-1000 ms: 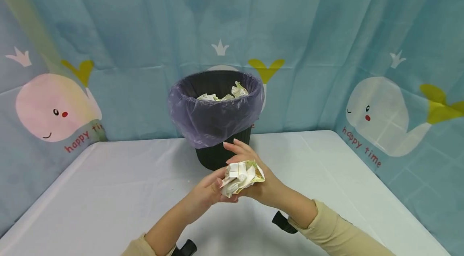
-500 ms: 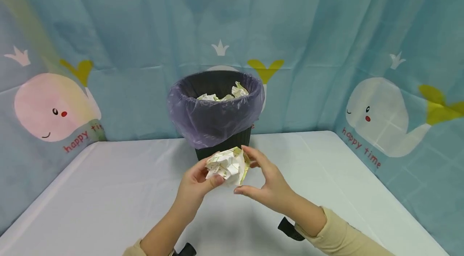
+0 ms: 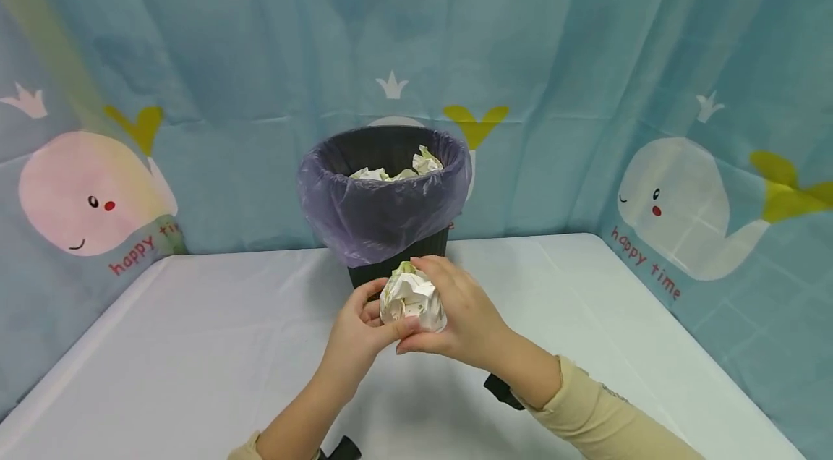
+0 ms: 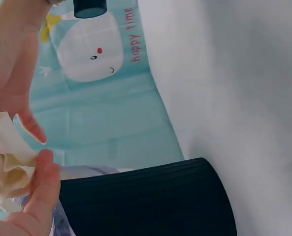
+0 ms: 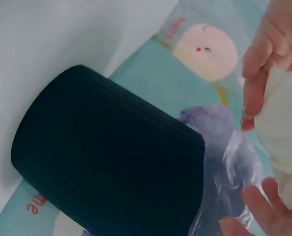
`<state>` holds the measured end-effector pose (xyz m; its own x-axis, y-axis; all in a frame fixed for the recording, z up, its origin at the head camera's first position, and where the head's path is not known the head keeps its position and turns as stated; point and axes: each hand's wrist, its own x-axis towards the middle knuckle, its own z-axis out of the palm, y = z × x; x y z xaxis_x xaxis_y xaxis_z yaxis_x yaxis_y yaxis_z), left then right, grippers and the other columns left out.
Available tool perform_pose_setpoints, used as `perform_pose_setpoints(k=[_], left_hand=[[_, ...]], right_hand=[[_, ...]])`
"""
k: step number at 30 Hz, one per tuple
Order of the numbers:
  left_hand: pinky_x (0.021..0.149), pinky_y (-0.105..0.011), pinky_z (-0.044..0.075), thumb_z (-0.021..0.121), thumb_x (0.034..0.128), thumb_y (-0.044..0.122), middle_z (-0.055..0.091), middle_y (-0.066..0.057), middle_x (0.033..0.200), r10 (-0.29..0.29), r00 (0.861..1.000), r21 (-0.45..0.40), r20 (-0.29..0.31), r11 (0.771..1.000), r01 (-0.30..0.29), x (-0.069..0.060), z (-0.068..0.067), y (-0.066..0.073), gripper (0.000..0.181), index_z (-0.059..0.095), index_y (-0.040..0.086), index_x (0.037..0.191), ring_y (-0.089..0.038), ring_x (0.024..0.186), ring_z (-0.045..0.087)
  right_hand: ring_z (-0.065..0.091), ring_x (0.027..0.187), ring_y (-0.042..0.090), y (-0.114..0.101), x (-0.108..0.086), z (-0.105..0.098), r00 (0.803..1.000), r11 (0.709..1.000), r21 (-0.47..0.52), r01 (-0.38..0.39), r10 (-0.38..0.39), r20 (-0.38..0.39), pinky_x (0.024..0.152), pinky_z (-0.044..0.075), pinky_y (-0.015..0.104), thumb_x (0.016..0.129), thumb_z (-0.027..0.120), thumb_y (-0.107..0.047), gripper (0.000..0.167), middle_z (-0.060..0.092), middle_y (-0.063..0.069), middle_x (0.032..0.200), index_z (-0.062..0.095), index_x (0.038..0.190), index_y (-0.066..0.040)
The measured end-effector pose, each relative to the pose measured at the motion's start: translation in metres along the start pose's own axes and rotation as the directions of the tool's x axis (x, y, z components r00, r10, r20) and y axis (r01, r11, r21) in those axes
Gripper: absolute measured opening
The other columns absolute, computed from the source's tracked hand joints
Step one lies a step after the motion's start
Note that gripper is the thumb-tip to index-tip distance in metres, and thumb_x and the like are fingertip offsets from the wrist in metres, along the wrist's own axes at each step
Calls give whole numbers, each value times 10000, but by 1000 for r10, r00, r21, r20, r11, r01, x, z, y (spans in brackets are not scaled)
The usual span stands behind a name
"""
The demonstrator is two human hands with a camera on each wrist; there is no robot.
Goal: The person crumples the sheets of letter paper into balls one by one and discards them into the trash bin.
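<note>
A crumpled ball of white paper (image 3: 411, 303) with green and yellow print is held between both hands, in front of the bin and above the table. My left hand (image 3: 356, 333) grips its left side, thumb across the near face. From the right, my right hand (image 3: 470, 317) cups the ball, fingers over the top and thumb underneath. In the left wrist view the paper (image 4: 8, 157) shows at the left edge. The right wrist view has its paler side (image 5: 286, 123) at the right edge, partly cut off.
A black ribbed bin (image 3: 371, 273) with a purple plastic liner (image 3: 384, 218) stands at the back of the white table (image 3: 195, 344). Several crumpled papers (image 3: 426, 162) lie inside it. A blue curtain (image 3: 553, 84) with printed whales surrounds the table's back and sides.
The paper has been turned between the hands and looks rounder now. My right hand, half a second ago opened wider at its right edge, has come in leftward around it.
</note>
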<state>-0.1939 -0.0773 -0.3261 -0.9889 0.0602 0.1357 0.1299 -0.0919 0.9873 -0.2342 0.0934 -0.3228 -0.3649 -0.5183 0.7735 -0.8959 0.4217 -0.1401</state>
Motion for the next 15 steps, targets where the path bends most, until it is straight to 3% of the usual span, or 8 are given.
perform_pose_setpoints(k=[2,5,8,11,15], left_hand=[[729,-226,533,735,837,14,665,-148,1030,18,1000,8,15,1000,-18,0,-1,0,533,478,-96,1291,-205,894,648],[701,-228,536,699,872,34,671,-120,968,35,999,27,35,999,-36,2,0,0,398,553,-107,1215,-180,834,643],[670,-257,540,649,912,88,661,-81,888,10,998,11,64,1000,-11,5,-1,2,348,570,-118,1182,-159,758,637],[683,-282,542,606,936,127,641,-45,840,-30,996,-9,81,999,31,5,-4,3,330,575,-134,1137,-149,719,630],[757,-300,520,598,937,160,628,-8,809,-50,998,-3,45,999,50,4,-6,-2,290,614,-111,1040,-141,745,611]], right_hand=[[511,1127,311,1,-1,1,1000,1000,28,-10,10,-3,894,493,435,545,933,-370,1008,511,179,1260,454,1324,54],[493,1164,331,3,-6,4,998,996,92,-6,12,-66,943,478,408,630,876,-437,1001,482,207,1306,416,1355,76],[474,1247,341,4,-9,6,997,984,180,0,14,-75,1020,425,398,700,800,-460,1011,447,226,1391,341,1409,94],[432,1305,338,3,-10,7,1000,976,217,-28,29,0,1057,383,406,658,858,-393,1093,385,222,1461,275,1452,80],[414,1321,330,-1,-7,8,985,954,255,-156,129,119,1052,383,450,595,933,-204,1137,351,213,1486,251,1464,66]])
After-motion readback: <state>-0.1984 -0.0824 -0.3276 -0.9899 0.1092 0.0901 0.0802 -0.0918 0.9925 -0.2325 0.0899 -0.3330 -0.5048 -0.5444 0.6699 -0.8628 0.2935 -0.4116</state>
